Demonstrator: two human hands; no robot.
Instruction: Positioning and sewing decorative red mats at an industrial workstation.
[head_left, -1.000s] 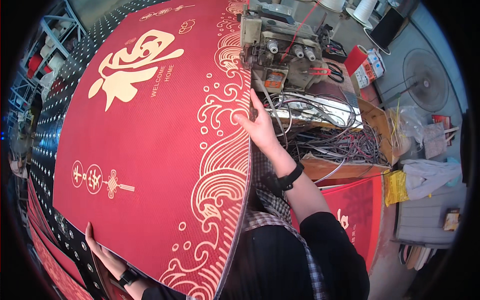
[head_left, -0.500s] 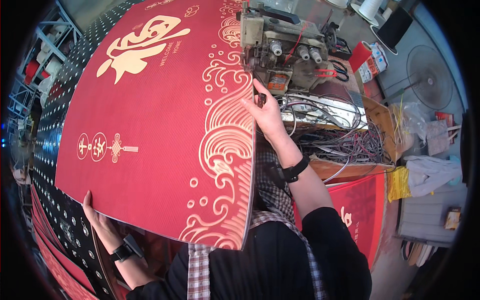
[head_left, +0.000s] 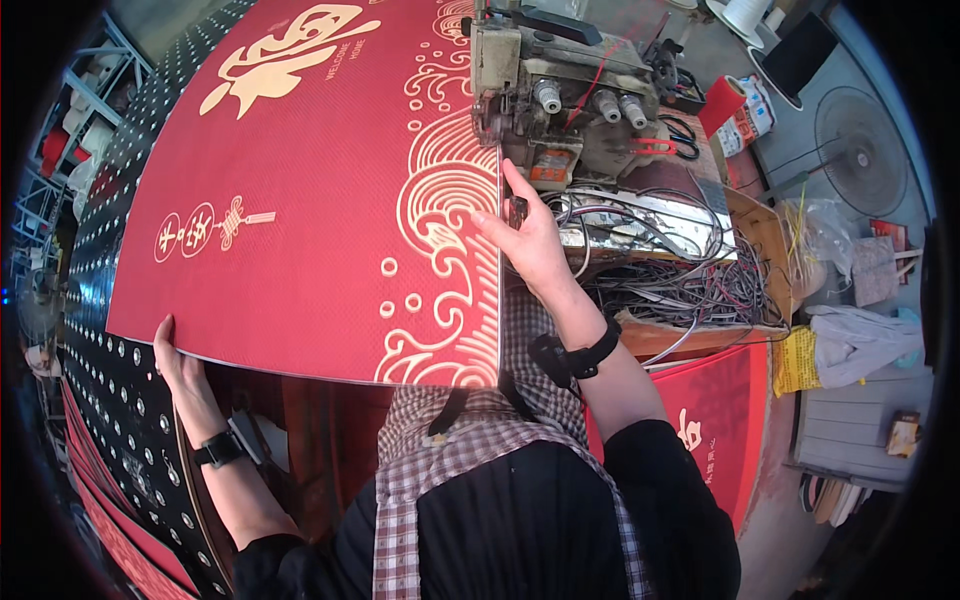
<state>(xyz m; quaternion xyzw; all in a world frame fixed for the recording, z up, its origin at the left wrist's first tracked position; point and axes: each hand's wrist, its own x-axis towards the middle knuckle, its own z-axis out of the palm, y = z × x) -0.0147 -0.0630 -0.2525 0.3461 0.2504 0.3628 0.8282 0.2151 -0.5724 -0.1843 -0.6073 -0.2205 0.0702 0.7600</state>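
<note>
A large red floor mat (head_left: pixel 300 220) with gold wave patterns and lettering lies flat before me. Its right edge runs under the head of a worn industrial sewing machine (head_left: pixel 560 90). My right hand (head_left: pixel 530 235) grips that edge just on the near side of the machine, thumb on top and other fingers at or below the rim. At the mat's near left corner, my left hand (head_left: pixel 182 368) is closed on the near edge, its fingers partly hidden. The near edge hangs just above my checked apron (head_left: pixel 450 440).
A black table with metal studs (head_left: pixel 140 440) stretches along the left. Right of the machine are tangled trimmings (head_left: pixel 690 290) in a wooden box, black scissors (head_left: pixel 682 138), a red thread cone (head_left: pixel 722 105) and a fan (head_left: pixel 860 150). More red mats (head_left: pixel 690 420) stand at lower right.
The mat has slid away from me along the machine, so its near edge is farther forward. My left hand has moved forward with it; my right hand stays beside the machine.
</note>
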